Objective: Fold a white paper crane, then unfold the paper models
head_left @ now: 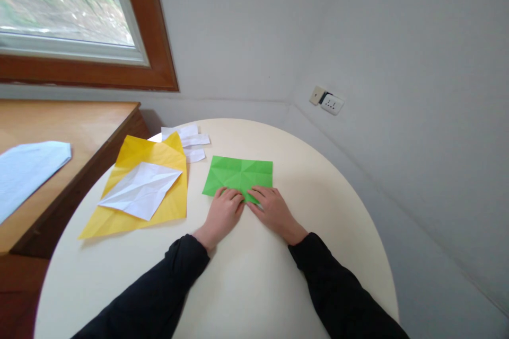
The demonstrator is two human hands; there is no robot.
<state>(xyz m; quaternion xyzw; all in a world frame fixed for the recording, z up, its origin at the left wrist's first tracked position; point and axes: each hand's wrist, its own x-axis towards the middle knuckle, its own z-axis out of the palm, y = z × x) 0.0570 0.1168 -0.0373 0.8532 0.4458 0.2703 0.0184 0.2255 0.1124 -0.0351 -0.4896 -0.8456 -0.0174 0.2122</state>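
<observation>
A green sheet of paper (240, 169), crossed by fold creases that meet near its middle, lies on the round table. At its near edge, my left hand (226, 206) has its fingers curled over the paper and pressed together. My right hand (274, 211) grips the same edge just to the right, fingers on top and thumb along the edge. The two hands almost meet at the middle of that edge. Parts of the near edge are hidden under the fingers.
Left of the green sheet, a creased white sheet (145, 190) lies on a larger yellow sheet (170, 206). White paper strips (194, 140) sit behind them. A wooden desk (91, 116) with a light blue cloth-like item (35, 169) adjoins the table (238, 286). Walls stand behind.
</observation>
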